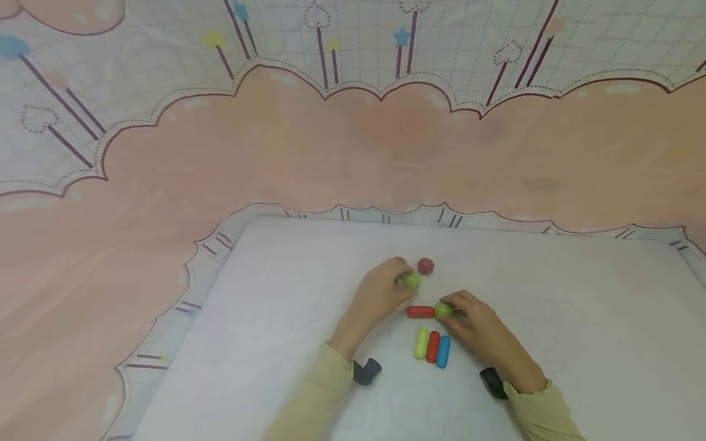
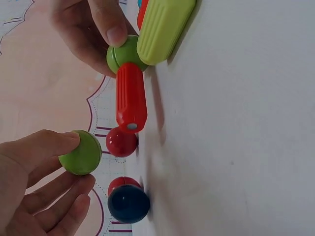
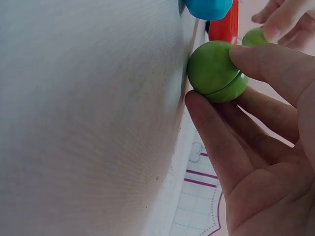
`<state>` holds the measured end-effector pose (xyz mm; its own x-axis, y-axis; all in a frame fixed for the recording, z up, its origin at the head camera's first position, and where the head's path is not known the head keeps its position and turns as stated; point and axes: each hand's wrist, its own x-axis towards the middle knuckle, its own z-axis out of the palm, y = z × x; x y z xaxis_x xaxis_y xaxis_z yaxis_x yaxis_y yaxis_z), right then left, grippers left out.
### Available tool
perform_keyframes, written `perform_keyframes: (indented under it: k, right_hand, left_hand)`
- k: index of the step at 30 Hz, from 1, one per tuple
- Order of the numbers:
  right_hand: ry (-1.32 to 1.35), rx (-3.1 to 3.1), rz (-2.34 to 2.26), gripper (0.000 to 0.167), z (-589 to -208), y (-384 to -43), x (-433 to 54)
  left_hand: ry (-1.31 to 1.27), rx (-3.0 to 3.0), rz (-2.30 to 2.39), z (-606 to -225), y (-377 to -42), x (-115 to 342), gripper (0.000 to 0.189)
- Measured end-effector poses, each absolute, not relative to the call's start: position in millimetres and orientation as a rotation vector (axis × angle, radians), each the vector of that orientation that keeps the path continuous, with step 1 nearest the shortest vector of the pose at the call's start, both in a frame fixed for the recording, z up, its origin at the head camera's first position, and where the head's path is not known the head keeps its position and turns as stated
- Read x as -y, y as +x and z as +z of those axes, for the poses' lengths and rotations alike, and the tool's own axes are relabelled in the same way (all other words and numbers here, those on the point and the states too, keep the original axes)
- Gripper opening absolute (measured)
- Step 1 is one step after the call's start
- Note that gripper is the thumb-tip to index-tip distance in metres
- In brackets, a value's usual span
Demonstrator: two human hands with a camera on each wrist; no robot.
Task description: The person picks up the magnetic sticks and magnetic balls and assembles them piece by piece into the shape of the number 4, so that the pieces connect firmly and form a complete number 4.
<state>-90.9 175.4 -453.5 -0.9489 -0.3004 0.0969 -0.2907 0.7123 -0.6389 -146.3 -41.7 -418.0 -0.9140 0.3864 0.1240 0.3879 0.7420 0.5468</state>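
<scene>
My left hand (image 1: 380,286) pinches a green ball (image 2: 80,153) between thumb and fingers, above the white surface. Thumb and fingers of my right hand (image 1: 481,327) hold another green ball (image 3: 216,71). A red ribbed rod (image 2: 131,98) sticks out from that second ball toward the left, touching it end-on; its free end shows a small metallic tip. Close beyond the left hand sits a red ball (image 1: 425,266). Nearer the body, a yellow-green rod (image 1: 421,343), a red rod (image 1: 432,346) and a blue rod (image 1: 444,351) lie side by side.
A dark blue ball (image 2: 129,204) stands in front of another red ball (image 2: 123,182) in the left wrist view; the head view does not show the blue one. Everything rests on a white tabletop (image 1: 579,318), with a pink patterned cloth (image 1: 331,153) beyond its edge.
</scene>
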Motion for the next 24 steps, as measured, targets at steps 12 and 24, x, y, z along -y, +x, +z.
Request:
perform_keyframes:
  k: [12,24]
  right_hand:
    - [-0.509,-2.890,-1.083,0.029,-455,-90,-177]
    - [-0.526,-2.898,-1.093,0.030,-454,-89,-177]
  left_hand:
    - [-0.632,2.911,-0.933,-416,-136,60,0.035]
    - [-0.585,2.883,-1.004,-422,-122,76,0.030]
